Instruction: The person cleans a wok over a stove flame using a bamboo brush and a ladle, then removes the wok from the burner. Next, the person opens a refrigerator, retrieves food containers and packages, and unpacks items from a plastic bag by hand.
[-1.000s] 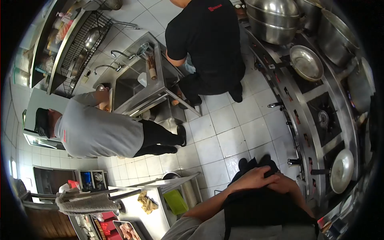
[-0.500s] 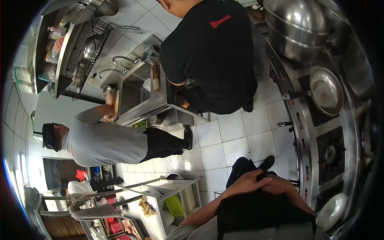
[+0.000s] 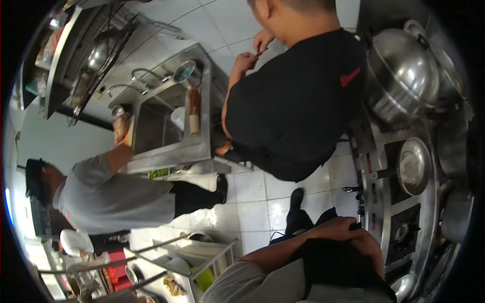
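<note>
Low in the head view, my left hand point(image 3: 343, 228) lies folded over my right hand point(image 3: 361, 239), in front of my black apron point(image 3: 338, 262). The left fingers are closed round the right hand, whose own fingers are mostly hidden. A small dark patch shows beside the hands; I cannot make out what it is. Both forearms rest across my front, nearest to the apron.
A co-worker in black point(image 3: 298, 96) stands ahead, pinching something small. Another in grey point(image 3: 116, 197) is by the sink point(image 3: 159, 121). The stove point(image 3: 401, 230) with a pan point(image 3: 414, 165) runs along the right; a metal-framed table point(image 3: 177, 267) stands at lower left.
The view has shifted and the co-worker in black appears nearer, with both hands now raised and visible. One of my feet appears farther forward. My hands stay folded together.
</note>
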`<state>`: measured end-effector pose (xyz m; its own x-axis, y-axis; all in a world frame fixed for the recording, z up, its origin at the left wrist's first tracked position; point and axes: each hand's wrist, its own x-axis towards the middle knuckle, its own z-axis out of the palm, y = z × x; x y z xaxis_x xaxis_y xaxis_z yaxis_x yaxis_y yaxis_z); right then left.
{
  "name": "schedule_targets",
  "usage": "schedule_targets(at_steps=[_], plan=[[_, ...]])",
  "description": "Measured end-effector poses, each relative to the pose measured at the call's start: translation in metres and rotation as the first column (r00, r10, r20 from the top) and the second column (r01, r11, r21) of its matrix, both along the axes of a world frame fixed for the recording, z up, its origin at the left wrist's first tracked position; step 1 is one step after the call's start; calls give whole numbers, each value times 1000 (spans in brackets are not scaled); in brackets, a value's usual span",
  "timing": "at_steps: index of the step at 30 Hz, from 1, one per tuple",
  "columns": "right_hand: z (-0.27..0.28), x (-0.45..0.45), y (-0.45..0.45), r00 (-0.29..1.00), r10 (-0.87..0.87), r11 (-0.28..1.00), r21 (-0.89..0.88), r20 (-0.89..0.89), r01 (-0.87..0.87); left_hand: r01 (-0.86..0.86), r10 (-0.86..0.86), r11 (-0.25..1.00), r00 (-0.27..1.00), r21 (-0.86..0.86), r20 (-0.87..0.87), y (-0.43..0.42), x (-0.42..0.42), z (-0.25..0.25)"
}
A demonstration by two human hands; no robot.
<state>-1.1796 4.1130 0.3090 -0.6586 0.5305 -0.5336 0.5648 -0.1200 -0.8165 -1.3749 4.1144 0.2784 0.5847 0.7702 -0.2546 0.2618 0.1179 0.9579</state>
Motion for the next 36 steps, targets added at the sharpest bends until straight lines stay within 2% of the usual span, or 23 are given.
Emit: schedule_targets(at_steps=[2,4,7,10,12,14,15,17,18,20,21,24,27,30,31,32,33,34,36], plan=[[-9,-3,2,1000,-26,1000,15,1,26,51,-51,998,999,23,8,16,-7,0],[-17,-1,0,995,-88,996,20,34,88,183,-181,982,983,-56,35,34,-11,6],[13,-16,0,939,-306,950,-15,156,312,318,-320,941,947,-114,3,55,-8,15],[13,-7,-7,910,-400,899,-148,108,413,432,-436,897,899,-98,-34,62,12,1],[10,3,-14,882,-470,873,-134,31,470,497,-502,864,861,-79,-77,70,26,5],[13,15,-26,835,-542,833,-68,101,549,562,-564,825,816,-53,-123,72,47,14],[-2,25,-35,844,-537,842,-45,10,537,562,-559,827,819,-16,-130,71,57,22],[-44,54,-63,821,-550,829,19,-150,559,629,-629,775,761,-53,-160,68,83,14],[-32,64,-74,814,-564,818,43,-144,574,678,-678,732,715,-69,-171,64,101,13],[-5,79,-81,786,-604,782,90,-132,616,706,-694,708,688,-27,-213,53,131,15],[-12,90,-95,765,-634,760,89,-113,643,691,-673,722,712,31,-201,44,144,10],[-35,129,-124,710,-696,710,44,-109,703,780,-777,618,587,-99,-228,29,199,20],[-16,157,-148,632,-753,642,3,-186,766,809,-806,581,557,-87,-201,8,236,8],[-42,181,-162,698,-694,711,-13,-178,703,822,-816,561,531,-96,-229,-4,258,3],[-43,190,-172,626,-735,629,81,-262,773,837,-834,534,497,-120,-241,-5,281,6],[-46,195,-172,595,-758,601,70,-267,796,840,-842,521,479,-148,-248,-5,291,9],[-54,202,-172,609,-766,619,21,-205,785,856,-824,513,469,-67,-318,-7,303,18],[-61,210,-175,622,-770,631,-31,-142,775,885,-856,458,413,-86,-311,-6,319,16],[-75,221,-186,534,-837,541,-34,-121,840,931,-913,336,286,-140,-291,-3,342,7]])
